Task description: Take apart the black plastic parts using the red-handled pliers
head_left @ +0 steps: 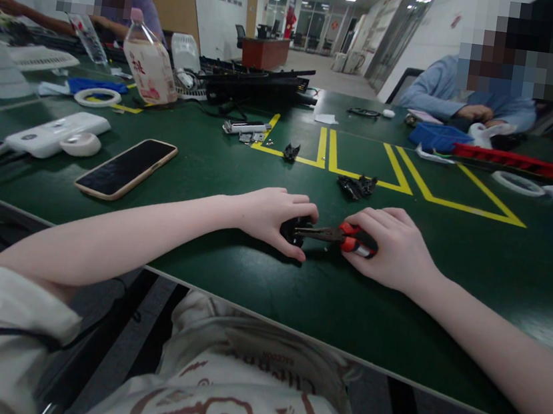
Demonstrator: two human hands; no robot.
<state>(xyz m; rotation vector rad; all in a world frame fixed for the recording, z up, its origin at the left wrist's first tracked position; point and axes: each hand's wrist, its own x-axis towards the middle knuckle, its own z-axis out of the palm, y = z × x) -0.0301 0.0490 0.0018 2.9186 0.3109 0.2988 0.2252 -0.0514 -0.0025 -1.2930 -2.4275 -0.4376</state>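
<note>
My left hand (279, 219) is closed around a small black part (292, 230), with the thumb and fingers on either side of it; its kind is hard to make out. In my right hand (392, 248) is a pair of long-nose pliers (353, 239) with red and black handles. The tips of the pliers point left and reach the black part, though I cannot tell whether the jaws grip it. Just beyond my hands lie torn black plastic scraps (357, 187) and a smaller black piece (291, 152).
Left of my arm lie a phone (127, 168) and a white power bank (58, 133). A drink bottle (150, 64) and black frames (255, 87) stand farther back. Yellow tape (370, 181) marks the green table (228, 275). Across it sits a person in a blue sleeve (435, 89).
</note>
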